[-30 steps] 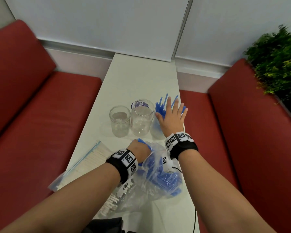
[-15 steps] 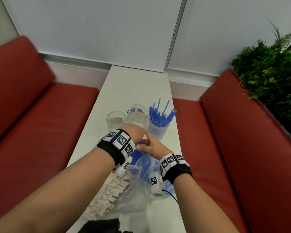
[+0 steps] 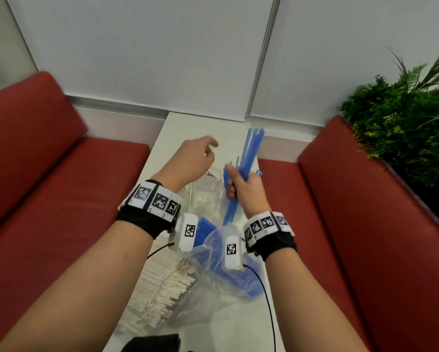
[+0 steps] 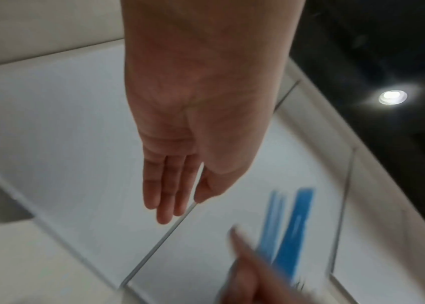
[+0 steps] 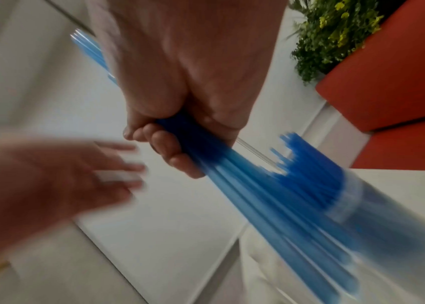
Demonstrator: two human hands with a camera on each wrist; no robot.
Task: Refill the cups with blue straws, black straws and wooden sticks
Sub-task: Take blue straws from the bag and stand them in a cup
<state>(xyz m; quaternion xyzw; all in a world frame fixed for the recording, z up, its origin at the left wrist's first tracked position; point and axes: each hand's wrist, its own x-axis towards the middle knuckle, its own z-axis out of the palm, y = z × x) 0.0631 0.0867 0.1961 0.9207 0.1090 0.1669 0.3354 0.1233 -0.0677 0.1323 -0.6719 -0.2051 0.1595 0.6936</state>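
Just below the right hand (image 3: 246, 189), a clear bag (image 3: 228, 265) is holding blue straws. That hand is clenching a blue straw bundle (image 3: 249, 153) above an empty cup (image 3: 207, 196). The left hand (image 3: 193, 161) is hovering relaxed, holding nothing. No writing is reading clearly.

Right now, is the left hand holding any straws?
No, the left hand is empty, fingers straight; the right hand grips the straws.

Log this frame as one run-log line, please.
right hand: grips blue straws | left hand: open, holds nothing | middle cup: no straws
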